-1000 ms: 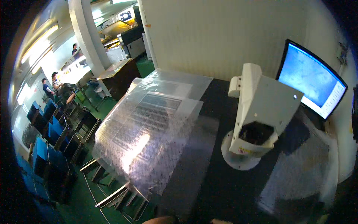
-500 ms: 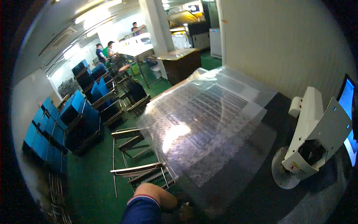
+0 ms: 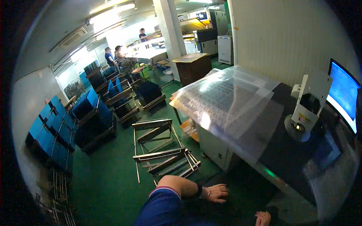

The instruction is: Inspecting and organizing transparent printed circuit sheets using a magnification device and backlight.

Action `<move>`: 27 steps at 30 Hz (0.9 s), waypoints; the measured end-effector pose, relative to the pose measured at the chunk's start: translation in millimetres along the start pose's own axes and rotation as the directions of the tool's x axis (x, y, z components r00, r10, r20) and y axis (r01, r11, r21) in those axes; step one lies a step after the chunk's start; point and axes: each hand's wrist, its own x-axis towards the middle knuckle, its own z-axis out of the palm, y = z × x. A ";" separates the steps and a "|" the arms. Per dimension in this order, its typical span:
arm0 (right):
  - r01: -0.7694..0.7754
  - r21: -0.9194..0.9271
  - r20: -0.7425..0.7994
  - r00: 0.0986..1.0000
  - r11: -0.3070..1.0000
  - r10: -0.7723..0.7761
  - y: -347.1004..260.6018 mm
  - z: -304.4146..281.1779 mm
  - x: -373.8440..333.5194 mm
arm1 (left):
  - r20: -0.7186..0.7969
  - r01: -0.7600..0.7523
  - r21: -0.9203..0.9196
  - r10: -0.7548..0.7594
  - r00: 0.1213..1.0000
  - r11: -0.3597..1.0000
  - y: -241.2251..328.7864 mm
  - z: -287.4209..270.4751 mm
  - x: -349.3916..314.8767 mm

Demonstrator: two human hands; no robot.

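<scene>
My left hand (image 3: 217, 193) is held out above the dark floor beside the workbench, its fingers stretched and nothing in them. A blue sleeve and a dark band at the wrist show on that arm. At the lower edge, my right hand (image 3: 263, 218) is mostly cut off; its visible fingers are loosely bent and slightly apart, with nothing seen in them. Clear plastic sheets (image 3: 226, 98) printed with dark patterns lie over the black top of the workbench (image 3: 281, 116), out of reach of both hands. Nearest the left arm stand metal slotted racks (image 3: 160, 152) on the floor.
A white monitor-arm-like stand (image 3: 307, 109) and a lit screen (image 3: 344, 94) stand at the right of the bench. Blue panels (image 3: 51, 124) in racks line the left. A brown cabinet (image 3: 194, 69) is by the pillar (image 3: 169, 34). Several people work at the far light table (image 3: 149, 54).
The view has shifted, showing more of the bench's front. My left hand has come out from the dark by the bench edge, and my right hand now shows at the lower edge.
</scene>
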 end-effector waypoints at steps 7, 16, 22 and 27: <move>-0.604 0.148 0.611 0.678 0.783 0.408 -65.2 -76.4 148.3 | 0.192 -0.401 0.072 0.382 0.904 0.913 47.5 -49.6 -48.7; -0.610 0.084 0.524 0.700 0.788 0.486 -93.3 -85.5 152.9 | 0.205 -0.338 0.111 0.311 0.928 0.935 49.1 -28.0 -66.9; -0.680 0.008 0.469 0.650 0.733 0.598 -97.3 -92.5 144.1 | 0.106 -0.190 0.171 0.173 0.979 0.967 43.2 -25.8 -95.6; -0.727 -0.062 0.458 0.588 0.684 0.666 -94.4 -91.0 134.9 | 0.121 -0.084 0.134 0.068 0.990 0.987 47.5 -34.1 -99.7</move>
